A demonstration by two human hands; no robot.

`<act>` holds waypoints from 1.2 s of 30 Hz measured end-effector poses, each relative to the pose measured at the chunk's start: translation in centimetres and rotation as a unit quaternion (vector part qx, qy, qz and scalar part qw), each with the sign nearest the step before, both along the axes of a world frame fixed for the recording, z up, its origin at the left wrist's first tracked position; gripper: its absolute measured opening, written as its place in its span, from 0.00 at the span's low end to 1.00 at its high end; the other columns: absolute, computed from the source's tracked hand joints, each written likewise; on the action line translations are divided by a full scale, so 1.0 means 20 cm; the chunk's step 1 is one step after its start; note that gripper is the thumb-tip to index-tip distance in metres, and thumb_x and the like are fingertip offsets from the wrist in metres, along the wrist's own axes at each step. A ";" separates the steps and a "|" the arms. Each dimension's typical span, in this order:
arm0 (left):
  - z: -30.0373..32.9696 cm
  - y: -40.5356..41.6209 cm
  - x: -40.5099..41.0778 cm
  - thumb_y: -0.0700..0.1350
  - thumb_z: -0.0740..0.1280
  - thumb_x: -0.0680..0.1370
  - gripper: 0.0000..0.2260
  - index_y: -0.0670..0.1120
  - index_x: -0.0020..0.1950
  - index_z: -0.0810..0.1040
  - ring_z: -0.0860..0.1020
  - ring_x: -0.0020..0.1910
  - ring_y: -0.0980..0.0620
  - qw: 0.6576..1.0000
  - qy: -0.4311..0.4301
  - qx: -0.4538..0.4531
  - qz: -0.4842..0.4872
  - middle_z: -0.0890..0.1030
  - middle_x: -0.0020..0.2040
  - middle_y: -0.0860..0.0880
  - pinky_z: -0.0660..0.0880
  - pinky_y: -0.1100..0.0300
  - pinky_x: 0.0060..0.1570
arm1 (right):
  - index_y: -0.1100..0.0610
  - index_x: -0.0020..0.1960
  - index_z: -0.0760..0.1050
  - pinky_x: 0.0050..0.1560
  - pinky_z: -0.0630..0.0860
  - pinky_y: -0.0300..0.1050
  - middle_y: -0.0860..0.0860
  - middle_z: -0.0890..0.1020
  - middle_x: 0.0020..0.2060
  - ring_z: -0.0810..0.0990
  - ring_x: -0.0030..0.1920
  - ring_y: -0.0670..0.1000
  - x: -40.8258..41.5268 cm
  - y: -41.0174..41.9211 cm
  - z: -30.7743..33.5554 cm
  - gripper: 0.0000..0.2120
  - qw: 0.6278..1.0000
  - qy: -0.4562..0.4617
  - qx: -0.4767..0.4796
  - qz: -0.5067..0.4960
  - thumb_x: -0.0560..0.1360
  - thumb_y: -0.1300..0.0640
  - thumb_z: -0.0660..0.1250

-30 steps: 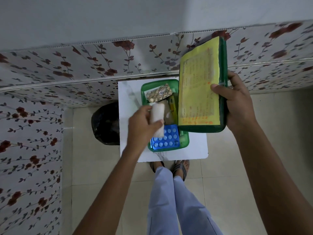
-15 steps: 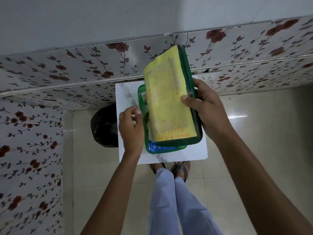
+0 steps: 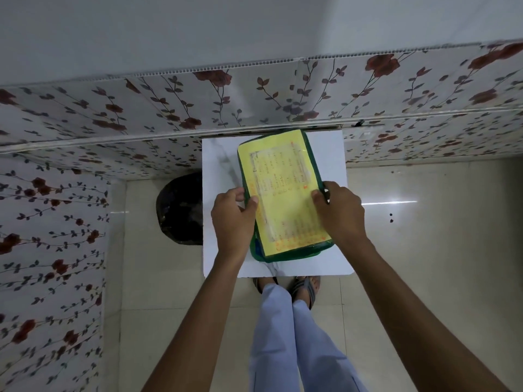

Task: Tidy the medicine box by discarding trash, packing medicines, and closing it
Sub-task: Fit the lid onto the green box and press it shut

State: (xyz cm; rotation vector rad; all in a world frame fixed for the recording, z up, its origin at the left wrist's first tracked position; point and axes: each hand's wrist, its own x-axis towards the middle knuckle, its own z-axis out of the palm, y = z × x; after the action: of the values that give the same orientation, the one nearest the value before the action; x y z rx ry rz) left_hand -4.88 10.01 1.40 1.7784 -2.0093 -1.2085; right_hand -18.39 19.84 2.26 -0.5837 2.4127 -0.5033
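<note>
The green medicine box (image 3: 285,257) sits on a small white table (image 3: 220,165). Its green lid, faced with a yellow printed sheet (image 3: 280,190), lies over the box and hides nearly all the contents. A sliver of blue shows at the lower left corner. My left hand (image 3: 232,219) grips the lid's left edge, thumb on top. On the lid's right edge, my right hand (image 3: 339,213) holds with the thumb pressing the yellow sheet. The lid sits slightly askew on the box.
A black bin bag (image 3: 181,207) stands on the floor just left of the table. Floral wall panels (image 3: 254,103) run behind the table and down the left. My legs and sandalled feet (image 3: 302,287) are under the table's near edge. Pale tiled floor lies to the right.
My right hand swung the lid down from upright onto the box. My left hand put the white roll into the box, then moved to the lid's left edge.
</note>
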 end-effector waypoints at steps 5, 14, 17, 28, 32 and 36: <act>0.00 0.00 0.01 0.47 0.64 0.77 0.15 0.46 0.62 0.73 0.75 0.54 0.51 1.000 0.015 0.016 -0.017 0.76 0.60 0.45 0.74 0.60 0.54 | 0.59 0.57 0.77 0.44 0.75 0.45 0.55 0.84 0.50 0.81 0.45 0.55 0.00 0.01 0.02 0.16 0.999 -0.004 0.006 0.046 0.77 0.50 0.60; -0.01 0.03 0.00 0.44 0.64 0.76 0.13 0.46 0.61 0.74 0.80 0.49 0.51 0.999 -0.013 0.013 -0.044 0.82 0.55 0.48 0.73 0.63 0.45 | 0.58 0.46 0.79 0.33 0.67 0.40 0.51 0.76 0.34 0.73 0.32 0.53 0.03 -0.01 0.03 0.16 0.989 0.080 0.086 0.090 0.78 0.50 0.58; 0.00 0.02 -0.01 0.44 0.64 0.76 0.13 0.46 0.60 0.74 0.81 0.49 0.50 0.999 -0.014 0.002 -0.046 0.82 0.56 0.48 0.75 0.63 0.44 | 0.58 0.47 0.80 0.34 0.69 0.41 0.53 0.81 0.36 0.74 0.32 0.53 0.03 0.00 0.03 0.16 0.988 0.091 0.081 0.093 0.78 0.49 0.57; 0.01 0.04 -0.01 0.44 0.64 0.76 0.16 0.45 0.63 0.71 0.80 0.51 0.49 0.999 -0.015 0.030 -0.036 0.81 0.58 0.47 0.74 0.62 0.46 | 0.59 0.43 0.78 0.32 0.70 0.41 0.54 0.83 0.38 0.75 0.31 0.53 0.03 0.01 0.01 0.16 0.991 0.056 0.071 0.096 0.76 0.47 0.60; 0.01 0.03 -0.01 0.43 0.65 0.76 0.16 0.44 0.63 0.71 0.80 0.52 0.48 0.999 -0.018 0.035 -0.027 0.81 0.58 0.46 0.76 0.58 0.48 | 0.59 0.43 0.77 0.33 0.69 0.42 0.53 0.79 0.37 0.75 0.33 0.54 0.04 0.01 0.00 0.16 0.991 0.066 0.069 0.095 0.76 0.48 0.59; 0.01 0.05 -0.02 0.44 0.65 0.76 0.16 0.44 0.62 0.71 0.81 0.52 0.46 0.999 -0.025 0.025 -0.030 0.81 0.59 0.45 0.78 0.55 0.49 | 0.60 0.45 0.75 0.34 0.66 0.42 0.52 0.75 0.37 0.73 0.34 0.53 0.05 0.03 -0.02 0.15 0.992 0.075 0.064 0.084 0.77 0.48 0.58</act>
State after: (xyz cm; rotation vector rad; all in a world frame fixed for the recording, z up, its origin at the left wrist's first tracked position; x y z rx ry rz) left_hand -5.36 10.94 1.58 1.8004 -2.0923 -1.2554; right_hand -17.33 20.36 1.79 -0.7853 2.4865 -0.2388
